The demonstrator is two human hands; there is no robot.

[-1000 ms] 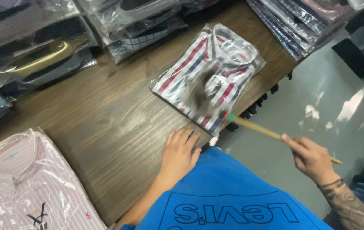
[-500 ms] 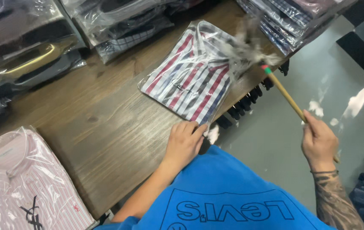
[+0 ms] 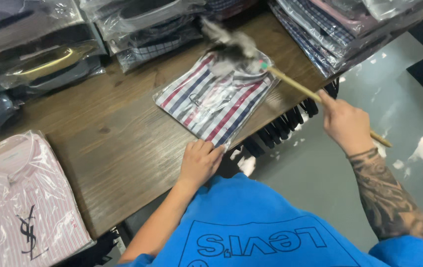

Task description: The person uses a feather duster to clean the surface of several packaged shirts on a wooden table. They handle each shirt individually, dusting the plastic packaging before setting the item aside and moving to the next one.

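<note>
A folded shirt with red, blue and white stripes [image 3: 211, 101] lies in a clear bag near the front edge of a dark wooden table [image 3: 112, 143]. My left hand [image 3: 200, 160] rests flat on the table edge, fingertips touching the bag's near corner. My right hand [image 3: 346, 123] grips the wooden handle of a feather duster [image 3: 231, 47]. The duster's grey feathers lie blurred over the collar end of the shirt.
A pink striped bagged shirt [image 3: 21, 198] lies at the table's left front. Stacks of bagged shirts [image 3: 137, 24] line the back, and more are piled at the right [image 3: 330, 24]. Black hangers [image 3: 285, 123] show under the table edge. Grey floor lies to the right.
The duster head has swept from the middle of the striped shirt to its far collar end. My right hand has risen and moved left with the handle. My left hand has stayed put.
</note>
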